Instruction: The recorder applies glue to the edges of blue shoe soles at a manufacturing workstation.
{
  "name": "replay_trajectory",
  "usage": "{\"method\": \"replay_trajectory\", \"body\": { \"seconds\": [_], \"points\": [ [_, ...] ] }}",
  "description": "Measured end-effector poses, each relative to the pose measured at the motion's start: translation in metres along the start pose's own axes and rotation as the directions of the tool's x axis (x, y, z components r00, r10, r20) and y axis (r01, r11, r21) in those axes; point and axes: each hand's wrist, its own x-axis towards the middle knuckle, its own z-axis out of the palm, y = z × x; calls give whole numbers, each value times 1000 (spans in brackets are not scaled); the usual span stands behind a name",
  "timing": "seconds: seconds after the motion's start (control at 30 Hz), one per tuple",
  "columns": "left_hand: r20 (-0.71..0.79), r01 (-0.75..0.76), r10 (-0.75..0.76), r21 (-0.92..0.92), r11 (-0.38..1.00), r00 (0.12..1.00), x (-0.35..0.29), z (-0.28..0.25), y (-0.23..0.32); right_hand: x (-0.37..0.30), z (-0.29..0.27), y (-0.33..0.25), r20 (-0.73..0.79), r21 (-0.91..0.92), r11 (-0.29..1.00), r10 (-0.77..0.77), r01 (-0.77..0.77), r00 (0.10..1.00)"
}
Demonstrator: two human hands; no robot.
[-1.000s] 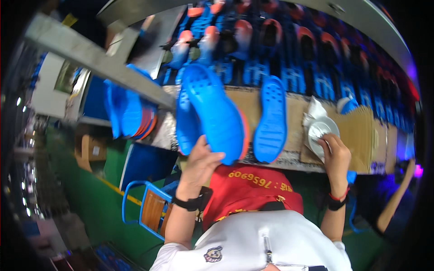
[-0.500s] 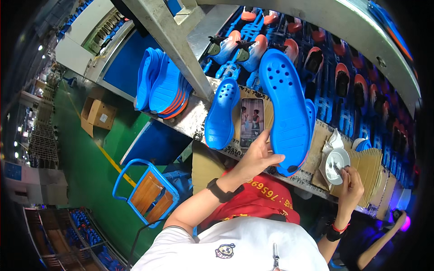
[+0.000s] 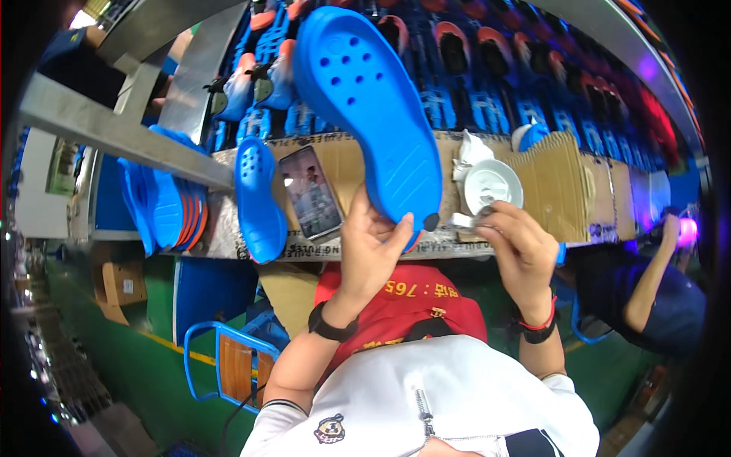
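My left hand [image 3: 369, 247] grips a large blue shoe sole [image 3: 400, 129] by its heel end, thumb on the inner face, toe part with round holes pointing up and away. A small dark patch sits at the heel edge. My right hand [image 3: 524, 245] is closed in a pinch beside a white bowl [image 3: 515, 180]. At its fingertips is a small white wad [image 3: 463, 221], too small to make out clearly. On the bench left of the held sole lie another blue sole [image 3: 259, 202] and a phone [image 3: 311, 194] with a lit picture.
Stacked blue soles with orange edges [image 3: 179, 209] lie at the left behind a metal post [image 3: 114, 131]. Crumpled white tissue [image 3: 475, 149] and cardboard [image 3: 552, 190] flank the bowl. Shoes on racks [image 3: 453, 53] fill the far side. A blue-framed chair [image 3: 236, 358] stands lower left; a person's arm [image 3: 647, 282] shows right.
The head view has swung, shifting the bench leftward. My right hand has come out of the bowl to its near side. The sole in my left hand now tilts more to the left.
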Motion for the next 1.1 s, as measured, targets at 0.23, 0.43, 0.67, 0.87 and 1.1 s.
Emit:
{"method": "replay_trajectory", "body": {
  "seconds": [0.23,0.43,0.67,0.87,1.1],
  "points": [
    [20,12,-15,143,990,1000,-9,9,9,-1,13,0,34,-121,988,-93,97,995],
    [23,-8,4,184,983,1000,-12,9,7,-2,17,-1,69,-143,987,-62,71,996],
    [30,-142,140,302,943,990,-5,9,-1,4,16,-2,82,-76,995,-55,61,995],
    [50,-114,104,307,945,993,-3,16,5,7,2,0,62,-203,978,-27,39,998],
    [194,-71,10,313,947,981,14,28,56,-1,-42,4,-284,-188,982,-28,-27,959]
  ]
}}
